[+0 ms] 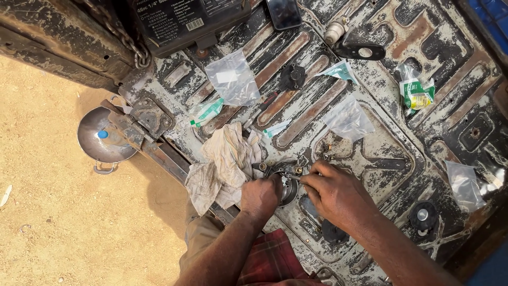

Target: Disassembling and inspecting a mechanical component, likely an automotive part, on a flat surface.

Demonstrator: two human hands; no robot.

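My left hand (260,197) grips a small round metal part (288,186) against the worn metal tailgate (381,137). My right hand (333,191) pinches a thin tool or pin at the top of that part; its tip is hidden by my fingers. A dirty white rag (225,164) lies just left of my left hand. Small brass bits (327,148) lie just beyond my right hand.
Clear plastic bags (233,77) (348,119) (464,184) lie about, plus a green packet (416,95). A black socket case (185,21), a phone (284,11), black round parts (423,216) (292,77) and a screwdriver (259,112) rest on the tailgate. A metal bowl (100,135) sits on the sand.
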